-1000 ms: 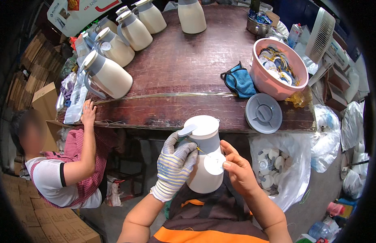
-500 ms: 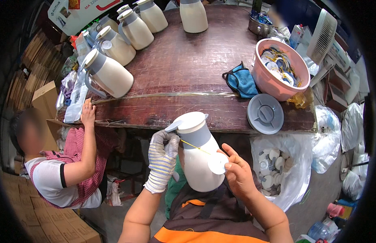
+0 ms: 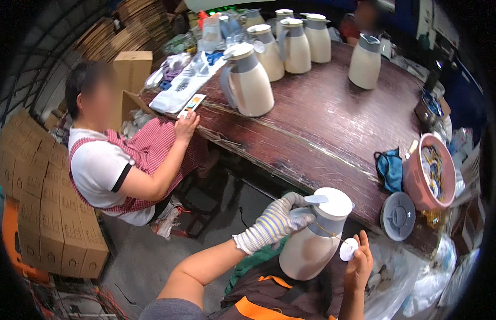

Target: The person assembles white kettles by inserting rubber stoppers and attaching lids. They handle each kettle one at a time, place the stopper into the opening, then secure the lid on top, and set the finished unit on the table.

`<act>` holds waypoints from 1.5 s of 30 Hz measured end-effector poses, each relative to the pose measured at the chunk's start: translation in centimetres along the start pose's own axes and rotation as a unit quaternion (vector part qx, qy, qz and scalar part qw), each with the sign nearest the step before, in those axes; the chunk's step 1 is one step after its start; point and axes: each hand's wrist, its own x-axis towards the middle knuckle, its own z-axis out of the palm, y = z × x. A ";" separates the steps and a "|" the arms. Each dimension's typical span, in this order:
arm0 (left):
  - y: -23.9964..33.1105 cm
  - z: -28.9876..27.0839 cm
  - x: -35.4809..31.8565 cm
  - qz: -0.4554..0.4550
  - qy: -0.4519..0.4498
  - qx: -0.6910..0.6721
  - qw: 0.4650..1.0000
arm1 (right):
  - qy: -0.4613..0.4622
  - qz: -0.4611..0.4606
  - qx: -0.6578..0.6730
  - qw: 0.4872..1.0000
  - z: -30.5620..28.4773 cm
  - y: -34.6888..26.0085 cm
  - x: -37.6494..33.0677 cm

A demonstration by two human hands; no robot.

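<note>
A cream vacuum jug [image 3: 309,250] with a grey collar and white lid leans tilted over my lap. My left hand [image 3: 274,218], in a striped knit glove, is closed around its grey handle near the lid, hiding much of that handle. A yellow string loops from the jug's neck to a round white tag [image 3: 348,249]. Bare and raised at the jug's right side, my right hand [image 3: 360,264] pinches the tag's edge between thumb and fingers.
More cream jugs [image 3: 251,90] stand on the dark wooden table [image 3: 312,122]. At its right are a pink bucket [image 3: 413,176] of tags, a grey lid [image 3: 398,216] and blue cloth [image 3: 389,170]. A co-worker [image 3: 136,154] sits at left, beside stacked cartons [image 3: 50,224].
My view has swung left, so the table and co-worker appear farther right. The tag is now held out to the jug's right instead of in front of its body. Both hands keep their hold.
</note>
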 end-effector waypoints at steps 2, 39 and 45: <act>0.3 -0.6 -0.5 -0.028 -0.008 0.034 0.999 | -0.009 0.000 -0.012 1.000 0.1 0.0 -0.2; 8.8 -12.6 7.6 0.300 0.398 0.074 0.864 | -0.116 -0.025 -0.346 0.930 0.6 1.6 -1.8; 10.5 -16.8 14.9 0.274 0.446 0.180 0.833 | -0.100 -0.160 -0.415 0.890 6.4 -4.2 2.4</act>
